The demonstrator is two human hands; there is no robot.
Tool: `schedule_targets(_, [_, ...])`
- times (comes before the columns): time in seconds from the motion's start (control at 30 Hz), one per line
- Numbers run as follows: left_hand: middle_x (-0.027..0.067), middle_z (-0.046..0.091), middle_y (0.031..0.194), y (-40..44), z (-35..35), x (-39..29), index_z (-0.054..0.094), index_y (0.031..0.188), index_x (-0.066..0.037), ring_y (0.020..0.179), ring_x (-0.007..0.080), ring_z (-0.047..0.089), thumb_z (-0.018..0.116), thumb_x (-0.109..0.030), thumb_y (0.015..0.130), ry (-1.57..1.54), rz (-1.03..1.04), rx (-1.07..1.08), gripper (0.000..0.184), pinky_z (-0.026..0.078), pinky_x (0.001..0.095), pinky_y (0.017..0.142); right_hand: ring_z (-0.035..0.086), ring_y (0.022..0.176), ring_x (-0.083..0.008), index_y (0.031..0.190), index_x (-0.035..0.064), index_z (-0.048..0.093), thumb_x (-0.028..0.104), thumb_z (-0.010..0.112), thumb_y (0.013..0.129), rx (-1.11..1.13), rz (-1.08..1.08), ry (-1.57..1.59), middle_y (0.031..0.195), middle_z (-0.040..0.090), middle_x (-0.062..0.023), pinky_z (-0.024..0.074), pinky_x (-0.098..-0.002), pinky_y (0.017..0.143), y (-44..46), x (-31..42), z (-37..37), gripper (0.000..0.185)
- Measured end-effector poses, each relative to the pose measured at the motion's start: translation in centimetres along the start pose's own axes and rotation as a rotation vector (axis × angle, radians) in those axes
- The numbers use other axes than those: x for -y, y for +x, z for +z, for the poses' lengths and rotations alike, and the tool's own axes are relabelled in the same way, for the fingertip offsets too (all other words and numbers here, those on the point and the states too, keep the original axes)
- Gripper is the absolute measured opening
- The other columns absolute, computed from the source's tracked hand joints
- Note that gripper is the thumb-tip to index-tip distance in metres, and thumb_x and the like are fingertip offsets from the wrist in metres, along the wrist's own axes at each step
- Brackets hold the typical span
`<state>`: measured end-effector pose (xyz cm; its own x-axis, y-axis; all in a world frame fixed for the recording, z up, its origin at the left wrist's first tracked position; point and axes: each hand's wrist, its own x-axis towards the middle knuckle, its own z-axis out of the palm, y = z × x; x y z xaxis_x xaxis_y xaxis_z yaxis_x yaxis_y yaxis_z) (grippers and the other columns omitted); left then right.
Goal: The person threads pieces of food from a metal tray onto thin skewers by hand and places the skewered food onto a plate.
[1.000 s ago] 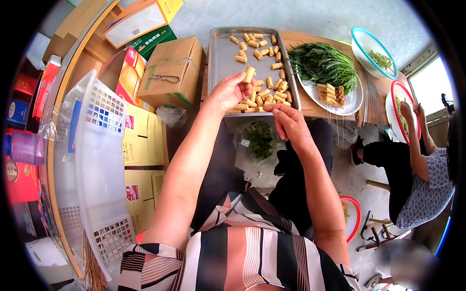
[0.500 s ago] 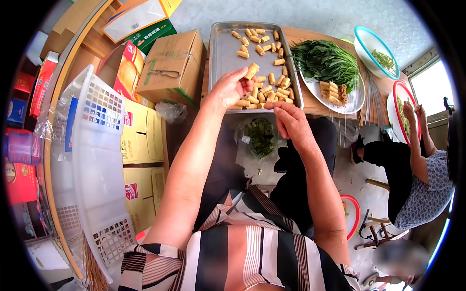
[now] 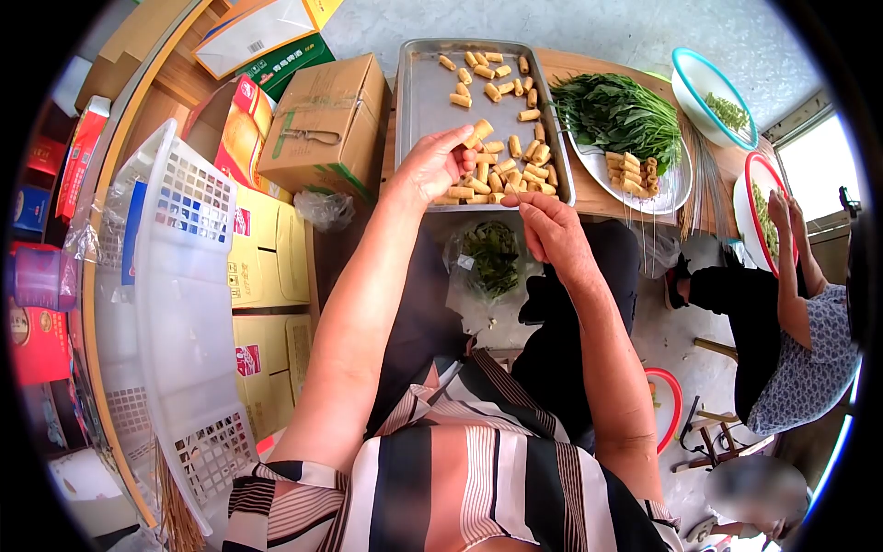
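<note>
My left hand [image 3: 440,164] is closed on a short tan tofu-skin roll [image 3: 478,133], pinched between thumb and fingers above the metal tray [image 3: 426,87]. More tofu-skin rolls [image 3: 538,155] lie loose in the tray, most of them towards its near right corner. By the near edge of the tray, my right hand [image 3: 558,237] pinches a thin skewer [image 3: 510,194], of which only a short faint length shows. To the right, a white plate [image 3: 678,196] carries leafy greens [image 3: 614,110] and several threaded rolls [image 3: 632,175], with thin sticks hanging over the table edge.
A bundle of thin sticks [image 3: 706,179] lies right of the plate. Beyond it are a blue-rimmed bowl [image 3: 678,69] and a red-rimmed basin [image 3: 752,166], where another person's hands [image 3: 786,213] work. Cardboard boxes [image 3: 322,120] and a white plastic basket [image 3: 179,304] stand left.
My left hand and the roll in it have shifted very slightly. My right hand stays almost still. The other person's hands have moved a little at the basin.
</note>
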<state>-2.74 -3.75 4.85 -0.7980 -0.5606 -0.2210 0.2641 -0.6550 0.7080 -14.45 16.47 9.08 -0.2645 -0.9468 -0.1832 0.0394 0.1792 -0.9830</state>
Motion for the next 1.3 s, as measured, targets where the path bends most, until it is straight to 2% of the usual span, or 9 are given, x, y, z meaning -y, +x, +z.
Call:
schedule_targets(0.17, [0.007,0.057,0.082,-0.4,0.9,0.3,0.06,0.091,-0.001,0.064,0.0095,0.051,0.065,-0.016,0.085,0.038,-0.022,0.0,0.017,0.044,0.0229,0.059,0.029,0.04,-0.0029,0.108,0.0004,0.061,0.016,0.044,0.095,-0.022,-0.008,-0.025,0.046,0.037,0.0062,0.0248,-0.0185,0.043,0.2,0.0,0.1,0.026])
schedule_targets(0.23, [0.007,0.057,0.082,-0.3,0.8,0.4,0.061,0.091,-0.001,0.064,0.0096,0.051,0.066,-0.015,0.085,0.028,-0.026,0.004,0.017,0.044,0.023,0.058,0.036,0.04,-0.0041,0.105,0.0,0.062,0.015,0.044,0.093,-0.019,-0.02,-0.025,0.046,0.042,0.0035,0.0283,-0.0207,0.043,0.3,-0.2,0.1,0.026])
schedule_targets(0.63, [0.0051,0.058,0.084,-0.2,1.5,1.3,0.061,0.092,-0.002,0.066,0.0093,0.052,0.066,-0.018,0.085,0.105,-0.098,0.076,0.019,0.045,0.0226,0.06,0.037,0.04,-0.0052,0.099,-0.0006,0.062,0.014,0.045,0.093,-0.098,-0.053,0.013,0.048,0.043,0.0028,0.0292,-0.021,0.041,1.6,-0.6,0.8,0.023])
schedule_targets(0.93, [0.0028,0.062,0.092,0.3,1.7,1.2,0.06,0.111,-0.002,0.081,0.011,0.059,0.06,-0.031,0.089,0.426,-0.086,0.125,0.037,0.047,0.0236,0.065,0.038,0.041,-0.0052,0.095,0.0008,0.062,0.014,0.044,0.092,-0.194,-0.018,0.13,0.05,0.044,0.0025,0.0289,-0.0208,0.041,2.5,-0.9,0.4,0.022])
schedule_targets(0.97, [0.0041,0.063,0.091,0.6,1.1,1.1,0.062,0.109,-0.005,0.082,0.012,0.06,0.061,-0.028,0.087,0.664,-0.046,-0.001,0.032,0.048,0.026,0.066,0.038,0.041,-0.0052,0.095,0.0008,0.062,0.014,0.044,0.092,-0.192,-0.014,0.133,0.05,0.044,0.0025,0.0289,-0.0208,0.041,2.3,-0.8,0.3,0.022])
schedule_targets(1.0, [0.0041,0.063,0.091,0.9,0.5,1.1,0.062,0.109,-0.005,0.082,0.012,0.06,0.061,-0.028,0.087,0.664,-0.049,-0.006,0.032,0.048,0.026,0.066,0.038,0.042,-0.005,0.096,0.0009,0.062,0.014,0.044,0.092,-0.21,-0.011,0.156,0.051,0.043,0.0028,0.0287,-0.0207,0.041,2.1,-0.7,0.1,0.022])
schedule_targets(1.07, [0.0079,0.064,0.091,1.2,-0.5,1.3,0.066,0.103,-0.009,0.083,0.0151,0.062,0.063,-0.021,0.081,1.588,0.035,-0.123,0.024,0.049,0.0288,0.069,0.037,0.042,-0.0048,0.097,0.0009,0.061,0.014,0.044,0.092,-0.22,-0.007,0.18,0.051,0.043,0.0032,0.0286,-0.0206,0.042,1.7,-0.4,-0.1,0.022])
schedule_targets(1.1, [0.0106,0.064,0.094,1.1,-0.8,1.7,0.068,0.096,-0.012,0.088,0.0213,0.062,0.063,-0.015,0.074,1.681,0.014,-0.14,0.022,0.048,0.0325,0.076,0.034,0.043,-0.004,0.099,0.0012,0.06,0.016,0.045,0.093,-0.226,0.002,0.182,0.052,0.041,0.004,0.0263,-0.02,0.041,1.5,-0.3,-0.2,0.023])
schedule_targets(1.3, [0.0107,0.063,0.103,1.4,-1.3,3.9,0.066,0.088,-0.012,0.099,0.0286,0.059,0.06,-0.009,0.073,2.019,-0.094,-0.132,0.016,0.046,0.0397,0.081,0.031,0.044,-0.0035,0.103,-0.0005,0.059,0.018,0.044,0.094,-0.224,0.0,0.181,0.052,0.039,0.0044,0.024,-0.0196,0.041,0.8,0.0,-0.3,0.025])
